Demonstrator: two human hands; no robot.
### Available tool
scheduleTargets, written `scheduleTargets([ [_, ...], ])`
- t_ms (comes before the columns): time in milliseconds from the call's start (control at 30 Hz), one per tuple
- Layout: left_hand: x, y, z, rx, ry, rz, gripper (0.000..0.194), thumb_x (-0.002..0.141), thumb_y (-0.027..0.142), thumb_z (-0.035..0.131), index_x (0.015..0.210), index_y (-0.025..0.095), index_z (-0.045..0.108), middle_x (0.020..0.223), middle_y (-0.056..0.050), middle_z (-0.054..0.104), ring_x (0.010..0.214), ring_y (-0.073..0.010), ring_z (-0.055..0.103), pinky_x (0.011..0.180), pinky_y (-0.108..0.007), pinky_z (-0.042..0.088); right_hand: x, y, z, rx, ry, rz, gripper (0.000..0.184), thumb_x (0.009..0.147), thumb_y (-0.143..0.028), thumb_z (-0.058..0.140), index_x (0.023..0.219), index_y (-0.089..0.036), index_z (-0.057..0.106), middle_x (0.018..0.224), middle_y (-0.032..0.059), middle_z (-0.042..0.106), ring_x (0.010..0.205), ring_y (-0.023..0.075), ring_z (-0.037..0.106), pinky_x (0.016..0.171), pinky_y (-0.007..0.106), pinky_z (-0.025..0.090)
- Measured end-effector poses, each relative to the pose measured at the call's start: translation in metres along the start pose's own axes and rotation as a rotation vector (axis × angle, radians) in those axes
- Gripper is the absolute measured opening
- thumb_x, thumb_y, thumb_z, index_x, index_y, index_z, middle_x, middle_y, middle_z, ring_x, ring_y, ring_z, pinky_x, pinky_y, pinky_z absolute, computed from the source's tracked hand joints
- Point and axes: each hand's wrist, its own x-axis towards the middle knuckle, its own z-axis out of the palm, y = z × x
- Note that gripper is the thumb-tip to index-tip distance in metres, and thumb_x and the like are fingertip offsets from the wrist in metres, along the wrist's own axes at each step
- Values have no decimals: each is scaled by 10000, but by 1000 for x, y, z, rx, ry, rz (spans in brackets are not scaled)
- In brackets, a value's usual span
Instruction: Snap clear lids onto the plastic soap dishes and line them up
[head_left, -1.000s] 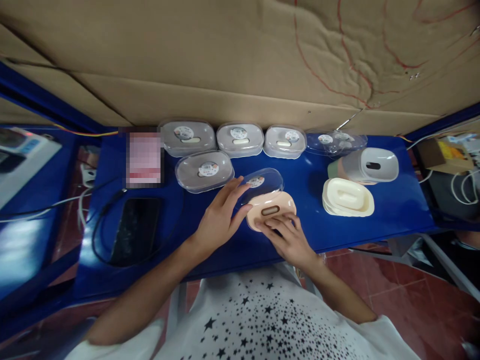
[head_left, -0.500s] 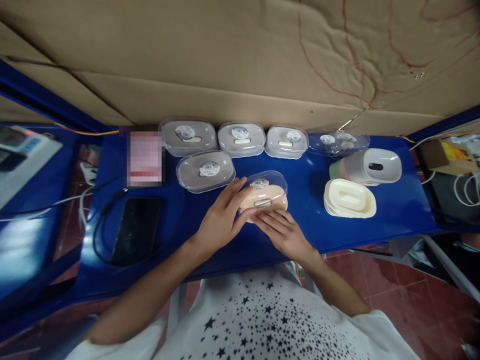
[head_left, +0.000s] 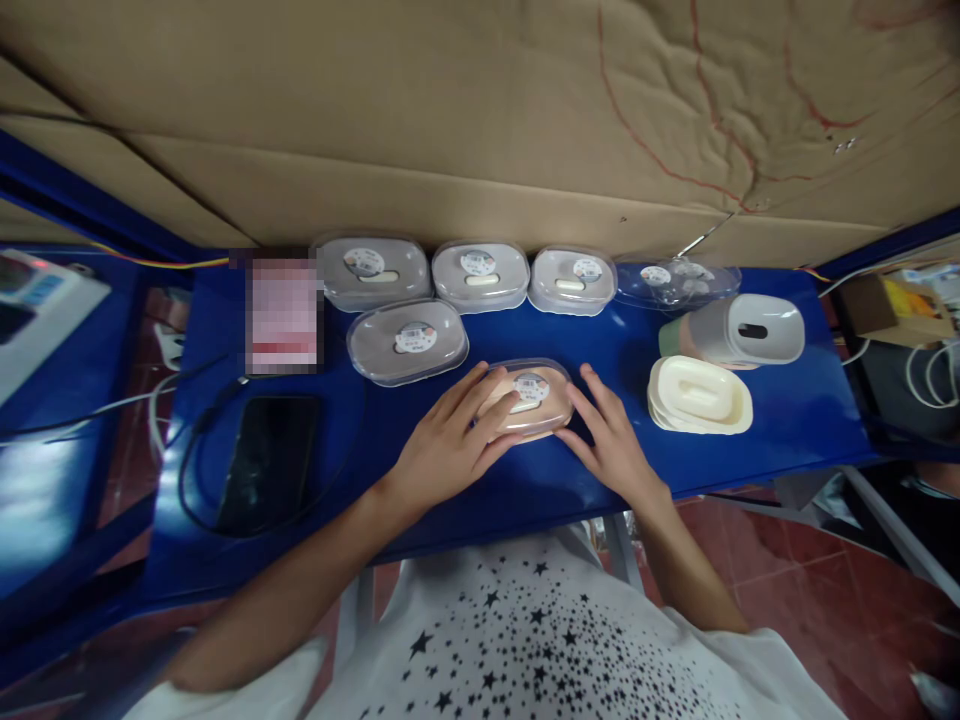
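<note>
the person's left hand (head_left: 444,442) was spread at the left end of a peach container (head_left: 553,420), its fingertips reaching onto the clear lid (head_left: 556,384) and its thumb along the near edge. the right hand (head_left: 613,440) was spread too, with thumb and fingers parted around the right end. the container lay flat on the blue table (head_left: 600,350) between both hands, in front of the person, with its lid over it; a round sticker (head_left: 531,387) and a pale oblong piece (head_left: 525,407) showed near its middle.

just beyond the left hand sat a near grey container (head_left: 367,345), lidded and stickered. behind it stood a row of three lidded ones: the left grey container (head_left: 371,292), the middle grey container (head_left: 495,292) and the right grey container (head_left: 559,300). right of the row lay some loose clear lids (head_left: 679,290).

farther right, a stack of cream trays (head_left: 701,395) lay nearer the person than some nested containers (head_left: 780,335), which were tipped on their side, green, peach and grey-white.

on the left, a dark phone (head_left: 270,450) lay beside a looped black cable (head_left: 181,470), with a pixelated pink item (head_left: 283,315) beyond it. brown cardboard (head_left: 450,120) covered the back.
</note>
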Motion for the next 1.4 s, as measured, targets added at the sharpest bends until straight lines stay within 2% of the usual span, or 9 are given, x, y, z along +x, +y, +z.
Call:
scheduleTargets([
  [100, 1, 1, 2, 8, 16, 10, 416, 1033, 378, 700, 1374, 167, 588, 1471, -188, 656, 1431, -365, 600, 1120, -520, 597, 2, 1, 1, 27, -72, -13, 856, 1072, -311, 619, 1758, -390, 114, 1791, 102, 269, 1592, 325, 433, 1226, 553, 511],
  [167, 1, 1, 3, 12, 18, 13, 398, 1024, 413, 712, 1323, 174, 603, 1434, -176, 680, 1372, -358, 640, 1082, -512, 614, 2, 1, 2, 34, -101, -28, 865, 1061, -332, 644, 1757, -384, 133, 1779, 104, 302, 1577, 317, 458, 1235, 546, 506],
  [300, 1, -1, 2, 13, -38, 18, 400, 1021, 412, 712, 1318, 166, 607, 1419, -176, 680, 1337, -356, 648, 1067, -510, 613, 2, 2, 3, 26, -78, -50, 848, 1065, -275, 636, 1754, -386, 153, 1721, 109, 422, 1545, 291, 505, 1223, 523, 522],
  [467, 3, -7, -3, 28, -125, 76, 558, 957, 399, 803, 1408, 155, 581, 1437, -176, 651, 1357, -370, 622, 1094, -505, 599, 3, 1, 5, 15, -51, -53, 829, 1070, -242, 620, 1751, -390, 171, 1678, 107, 486, 1532, 291, 522, 1213, 529, 535],
  [733, 5, -15, -3, 84, -111, 143, 526, 901, 426, 858, 1272, 130, 633, 1361, -183, 678, 1308, -358, 654, 1060, -480, 627, 2, 1, 7, 42, -44, -58, 855, 1060, -208, 623, 1745, -426, 160, 1762, 54, 351, 1589, 300, 444, 1248, 534, 516],
  [1000, 7, -15, 0, 89, -71, 113, 442, 979, 356, 775, 1329, 137, 618, 1426, -185, 661, 1360, -354, 642, 1117, -479, 601, 6, 2, 11, 6, -37, -41, 860, 1069, -207, 608, 1751, -417, 127, 1771, 70, 328, 1566, 299, 477, 1211, 508, 537],
  [1100, 5, -14, 3, 103, -97, 80, 463, 1027, 296, 694, 1444, 141, 565, 1535, -181, 609, 1473, -359, 562, 1186, -501, 547, 5, 1, 11, -50, -40, 6, 824, 1077, -232, 598, 1751, -404, 157, 1761, 92, 349, 1511, 314, 542, 1143, 497, 572],
  [1233, 3, -12, 5, 134, -119, 59, 606, 1061, 288, 632, 1603, 117, 424, 1669, -220, 469, 1590, -366, 417, 1258, -534, 464, 11, -2, 8, -129, -40, 74, 797, 1092, -268, 564, 1756, -390, 141, 1758, 100, 353, 1495, 340, 552, 1107, 516, 582],
  [1400, 2, -8, 3, 126, -83, 79, 558, 1049, 263, 640, 1566, 117, 488, 1645, -263, 475, 1540, -384, 487, 1224, -546, 494, 39, -2, -1, -209, -102, 147, 760, 1098, -300, 524, 1762, -350, 160, 1773, 130, 311, 1479, 403, 543, 1105, 605, 561],
])
